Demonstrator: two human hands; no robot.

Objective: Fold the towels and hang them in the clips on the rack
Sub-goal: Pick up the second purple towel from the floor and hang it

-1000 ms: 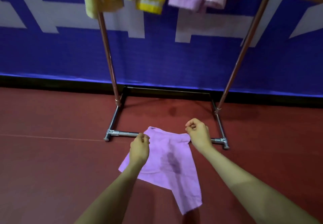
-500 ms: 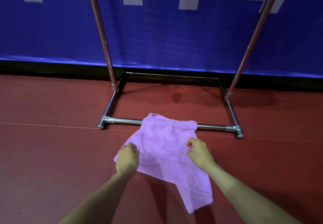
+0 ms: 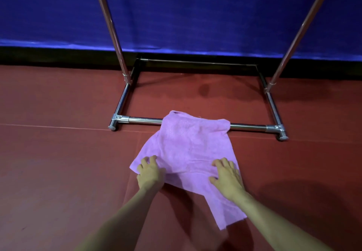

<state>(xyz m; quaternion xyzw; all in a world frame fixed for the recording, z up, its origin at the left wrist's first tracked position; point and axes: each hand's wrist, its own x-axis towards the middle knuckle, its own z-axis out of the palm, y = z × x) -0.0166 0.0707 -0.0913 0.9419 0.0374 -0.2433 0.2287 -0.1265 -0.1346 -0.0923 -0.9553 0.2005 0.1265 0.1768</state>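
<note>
A pink towel (image 3: 188,145) lies on the red floor, its far edge draped over the front base bar of the metal rack (image 3: 252,127). A long corner of it trails toward me on the right. My left hand (image 3: 149,172) rests on the towel's near left edge with fingers spread and bent at the tips. My right hand (image 3: 226,176) presses flat on the near right part with fingers spread. The rack's two uprights rise out of view, so its clips and top bar are hidden.
The rack's chrome base frame (image 3: 121,101) forms a rectangle on the floor in front of a blue wall banner (image 3: 195,15). A dark baseboard runs along the wall. Red floor (image 3: 58,172) extends to both sides of the towel.
Both hands lowered the towel and moved toward me along it, from pinching its far corners to resting on its near part. The view tipped down, so the hung towels left the frame.
</note>
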